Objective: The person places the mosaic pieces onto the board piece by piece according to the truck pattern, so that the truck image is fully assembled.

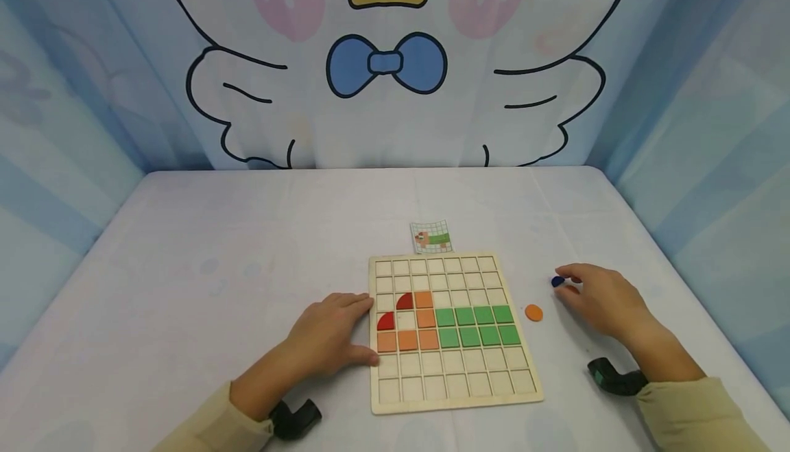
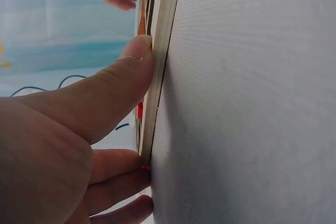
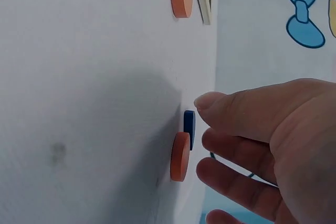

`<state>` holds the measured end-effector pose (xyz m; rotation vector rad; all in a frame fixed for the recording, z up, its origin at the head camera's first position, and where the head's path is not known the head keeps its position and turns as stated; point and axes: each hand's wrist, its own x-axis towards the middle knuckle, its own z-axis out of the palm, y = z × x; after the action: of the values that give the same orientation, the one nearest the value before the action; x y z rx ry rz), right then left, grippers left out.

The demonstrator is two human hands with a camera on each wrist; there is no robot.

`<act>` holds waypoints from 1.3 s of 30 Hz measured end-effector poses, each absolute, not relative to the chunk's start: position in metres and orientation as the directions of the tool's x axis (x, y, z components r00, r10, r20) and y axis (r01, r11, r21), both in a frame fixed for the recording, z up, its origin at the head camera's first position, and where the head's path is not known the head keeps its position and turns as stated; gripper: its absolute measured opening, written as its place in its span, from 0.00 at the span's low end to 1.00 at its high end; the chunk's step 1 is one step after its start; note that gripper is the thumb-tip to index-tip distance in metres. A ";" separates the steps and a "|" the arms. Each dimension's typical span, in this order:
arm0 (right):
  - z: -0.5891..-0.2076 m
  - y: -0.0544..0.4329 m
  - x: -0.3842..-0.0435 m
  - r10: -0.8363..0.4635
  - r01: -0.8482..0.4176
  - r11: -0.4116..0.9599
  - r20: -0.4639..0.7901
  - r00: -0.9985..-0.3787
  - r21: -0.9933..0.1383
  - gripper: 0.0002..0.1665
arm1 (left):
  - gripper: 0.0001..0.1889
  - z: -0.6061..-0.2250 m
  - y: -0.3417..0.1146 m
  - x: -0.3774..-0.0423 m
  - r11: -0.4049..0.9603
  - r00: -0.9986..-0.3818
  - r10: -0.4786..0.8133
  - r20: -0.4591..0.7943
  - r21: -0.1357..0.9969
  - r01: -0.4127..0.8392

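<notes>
A wooden grid board point(image 1: 457, 404) lies on the table, with several orange squares point(image 1: 407, 340), green squares point(image 1: 487, 335) and two red quarter-circle pieces point(image 1: 404, 301) in its cells. My left hand point(image 1: 330, 335) rests against the board's left edge, thumb near the lower corner and straight fingers farther up. To the right of the board, my right hand point(image 1: 607, 301) hovers with thumb and fingers apart around a small dark blue piece point(image 1: 557, 281). In the right wrist view that blue piece stands clear of the fingertips, beside an orange disc point(image 3: 180, 157) that the hand hides in the head view.
Another orange disc point(image 1: 533, 313) lies between the board and my right hand. A small picture card point(image 1: 431, 237) with a coloured grid pattern sits just behind the board. Patterned curtains point(image 1: 385, 116) enclose the white table point(image 1: 247, 232) at the back and sides.
</notes>
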<state>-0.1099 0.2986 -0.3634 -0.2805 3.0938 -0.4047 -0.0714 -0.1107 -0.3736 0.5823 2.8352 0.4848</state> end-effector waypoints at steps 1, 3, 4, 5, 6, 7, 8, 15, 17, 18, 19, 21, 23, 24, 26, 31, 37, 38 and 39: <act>-0.364 0.298 -0.111 -0.180 -0.178 0.950 0.015 -0.983 -0.256 0.22 | 0.46 -0.374 -0.111 -0.071 0.869 -0.901 0.412 -0.135 0.356 0.344; -0.365 0.298 -0.112 -0.190 -0.186 0.949 0.011 -0.982 -0.253 0.20 | 0.46 -0.374 -0.111 -0.071 0.869 -0.901 0.411 -0.135 0.357 0.343; -0.366 0.298 -0.113 -0.193 -0.189 0.949 0.010 -0.981 -0.250 0.20 | 0.46 -0.374 -0.111 -0.071 0.868 -0.901 0.412 -0.134 0.358 0.343; -0.367 0.297 -0.113 -0.196 -0.192 0.950 0.009 -0.981 -0.246 0.19 | 0.46 -0.374 -0.111 -0.071 0.867 -0.901 0.413 -0.132 0.359 0.345; -0.367 0.297 -0.114 -0.198 -0.194 0.951 0.008 -0.980 -0.242 0.19 | 0.46 -0.374 -0.111 -0.071 0.866 -0.901 0.415 -0.129 0.361 0.347; -0.368 0.296 -0.114 -0.199 -0.195 0.952 0.007 -0.980 -0.235 0.19 | 0.46 -0.374 -0.111 -0.071 0.864 -0.900 0.416 -0.127 0.363 0.348; -0.368 0.295 -0.114 -0.201 -0.197 0.953 0.007 -0.980 -0.231 0.18 | 0.46 -0.374 -0.111 -0.071 0.863 -0.900 0.418 -0.125 0.365 0.350; -0.369 0.287 -0.116 -0.231 -0.230 0.947 0.022 -0.973 -0.224 0.16 | 0.46 -0.374 -0.112 -0.071 0.862 -0.900 0.420 -0.120 0.363 0.353; -0.369 0.284 -0.116 -0.241 -0.243 0.943 0.038 -0.970 -0.227 0.15 | 0.46 -0.374 -0.112 -0.071 0.863 -0.900 0.419 -0.118 0.362 0.354; -0.369 0.282 -0.116 -0.244 -0.248 0.941 0.046 -0.969 -0.229 0.15 | 0.46 -0.374 -0.112 -0.071 0.862 -0.900 0.419 -0.118 0.362 0.354; -0.369 0.280 -0.116 -0.246 -0.251 0.940 0.052 -0.968 -0.231 0.14 | 0.46 -0.374 -0.112 -0.071 0.862 -0.900 0.419 -0.118 0.362 0.354; -0.369 0.277 -0.117 -0.246 -0.254 0.937 0.063 -0.967 -0.239 0.12 | 0.46 -0.374 -0.112 -0.071 0.861 -0.900 0.419 -0.119 0.365 0.353; -0.368 0.274 -0.117 -0.246 -0.253 0.936 0.062 -0.967 -0.244 0.11 | 0.46 -0.374 -0.112 -0.071 0.861 -0.900 0.420 -0.120 0.367 0.353; -0.368 0.273 -0.118 -0.246 -0.253 0.936 0.057 -0.968 -0.246 0.11 | 0.46 -0.374 -0.112 -0.071 0.861 -0.900 0.420 -0.120 0.368 0.352; -0.367 0.270 -0.118 -0.247 -0.251 0.934 0.050 -0.968 -0.254 0.11 | 0.46 -0.374 -0.112 -0.071 0.861 -0.899 0.420 -0.120 0.367 0.353; -0.366 0.261 -0.121 -0.253 -0.254 0.924 0.039 -0.967 -0.285 0.12 | 0.46 -0.375 -0.112 -0.071 0.861 -0.899 0.423 -0.115 0.360 0.359; -0.367 0.256 -0.123 -0.255 -0.255 0.922 0.040 -0.966 -0.291 0.14 | 0.45 -0.376 -0.113 -0.071 0.853 -0.895 0.433 -0.105 0.369 0.369; -0.366 0.256 -0.123 -0.251 -0.251 0.924 0.037 -0.967 -0.288 0.15 | 0.45 -0.376 -0.113 -0.071 0.852 -0.895 0.433 -0.105 0.370 0.369; -0.366 0.255 -0.123 -0.247 -0.245 0.927 0.031 -0.969 -0.284 0.17 | 0.45 -0.376 -0.113 -0.071 0.853 -0.895 0.433 -0.105 0.370 0.369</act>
<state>-0.1235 0.2554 -0.3660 -0.3931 3.0790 -0.4521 -0.0712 -0.1130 -0.3760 0.6217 2.8441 0.5128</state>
